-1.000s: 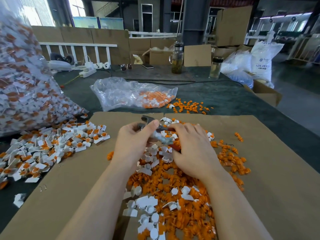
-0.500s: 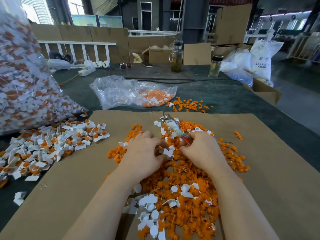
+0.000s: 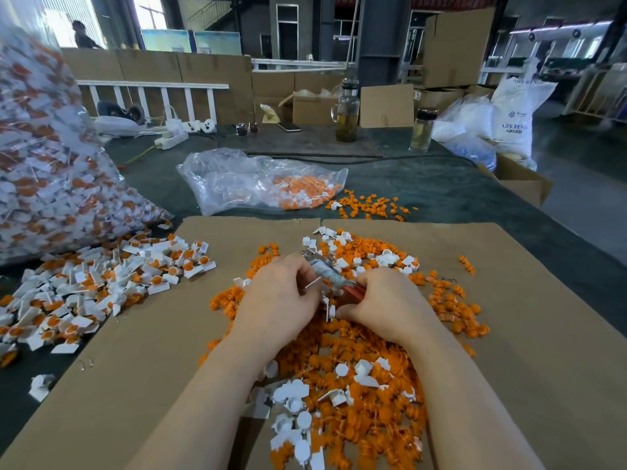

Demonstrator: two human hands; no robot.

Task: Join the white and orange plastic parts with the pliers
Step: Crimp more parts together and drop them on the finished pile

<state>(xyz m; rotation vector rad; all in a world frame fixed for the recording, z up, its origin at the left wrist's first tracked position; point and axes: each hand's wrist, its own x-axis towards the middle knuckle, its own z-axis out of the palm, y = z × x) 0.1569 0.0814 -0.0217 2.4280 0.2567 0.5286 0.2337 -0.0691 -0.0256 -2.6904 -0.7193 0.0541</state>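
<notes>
- Far left of the frame: a big clear bag [image 3: 44, 171] stuffed with white-and-orange pieces leans in from the edge.
- Left of centre, below the bag: a heap of joined parts [image 3: 101, 286], white with orange centres, spills across the dark table [image 3: 441, 195] and onto the cardboard sheet [image 3: 142, 368].
- Upper middle: a flatter clear bag [image 3: 251, 181] lies on the table with loose orange pieces beside its right end.
- Centre: the left hand [image 3: 278, 300] is curled, its fingers pinching a small flat white part [image 3: 312, 285] just beside the pliers [image 3: 330, 274].
- Centre, between the hands: the pliers point up and to the left, their metal nose over the pile.
- Right of centre: the right hand [image 3: 390, 303] is wrapped round the pliers' red handles, with a white piece at its fingertips.
- Beneath both hands: the loose pile of orange and white parts [image 3: 356, 385] covers the cardboard down to the bottom edge.
</notes>
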